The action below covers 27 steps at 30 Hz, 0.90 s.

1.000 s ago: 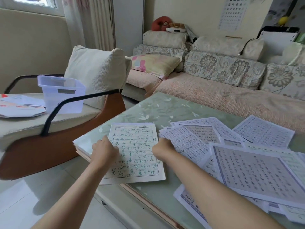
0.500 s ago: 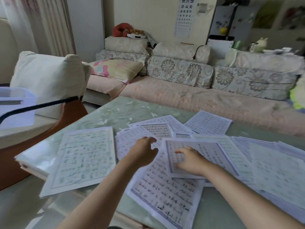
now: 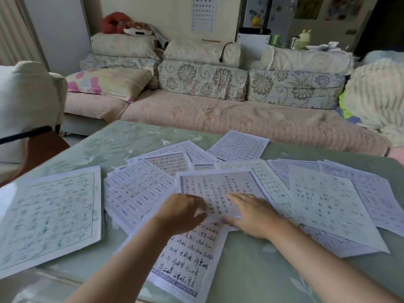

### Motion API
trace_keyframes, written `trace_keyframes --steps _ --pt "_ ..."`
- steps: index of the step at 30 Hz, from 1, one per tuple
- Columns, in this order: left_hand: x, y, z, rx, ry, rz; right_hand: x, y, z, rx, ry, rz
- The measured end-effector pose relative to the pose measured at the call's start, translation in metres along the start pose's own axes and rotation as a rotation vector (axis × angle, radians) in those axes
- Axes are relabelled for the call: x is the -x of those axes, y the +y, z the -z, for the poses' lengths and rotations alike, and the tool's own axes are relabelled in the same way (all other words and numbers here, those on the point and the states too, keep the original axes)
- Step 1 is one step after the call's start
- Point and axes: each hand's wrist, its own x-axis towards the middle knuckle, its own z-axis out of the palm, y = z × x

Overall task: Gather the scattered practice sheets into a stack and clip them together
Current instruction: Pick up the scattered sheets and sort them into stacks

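Several practice sheets with handwritten characters lie scattered and overlapping on the green table. One sheet lies apart at the left. A purple-bordered middle sheet lies on top of the pile in front of me. My left hand rests on its near left edge with fingers curled down; whether it pinches the paper is hidden. My right hand lies flat on the same sheet with fingers spread. A long sheet runs under both hands toward me. No clip is in view.
More sheets fan out to the right. A sofa with floral cushions runs along the far side of the table. A white-cushioned armchair stands at the left.
Both hands left the sheet at the left and moved right onto the middle sheet of the pile. The view swung right with them.
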Motion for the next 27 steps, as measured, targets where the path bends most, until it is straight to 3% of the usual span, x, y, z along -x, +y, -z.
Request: trace_keyframes --steps 4,8,11,13,15,17,19,23,24,27 --pt "-0.006 0.007 0.0 -0.026 0.122 0.044 0.009 -0.001 0.0 0.043 0.244 0.087" --pt "-0.014 0.026 0.008 0.039 0.209 0.088 0.016 -0.004 0.011 -0.099 0.567 -0.232" --pt "-0.019 0.047 0.01 0.018 0.224 0.08 0.026 -0.003 0.022 -0.1 0.759 -0.343" --pt "-0.022 0.061 0.01 0.02 0.237 0.075 0.03 0.0 0.026 -0.342 0.654 -0.505" --pt "-0.022 0.073 0.011 0.035 0.21 0.031 0.032 -0.007 0.036 -0.902 0.469 -0.791" --pt "-0.02 0.087 0.012 0.107 0.153 -0.018 0.036 -0.006 0.037 -1.353 0.377 -0.945" --pt "-0.018 0.101 0.017 0.21 0.039 -0.02 0.041 -0.001 0.03 -1.386 0.348 -0.949" --pt "-0.027 0.098 0.027 0.655 -0.145 0.133 0.045 0.023 0.024 -1.243 0.312 -0.99" --pt "-0.033 0.088 0.025 0.677 -0.125 0.178 0.045 0.029 0.024 -1.248 0.305 -0.993" --pt "-0.054 0.045 0.014 0.442 -0.01 0.287 0.036 0.04 0.021 -1.245 0.289 -0.987"
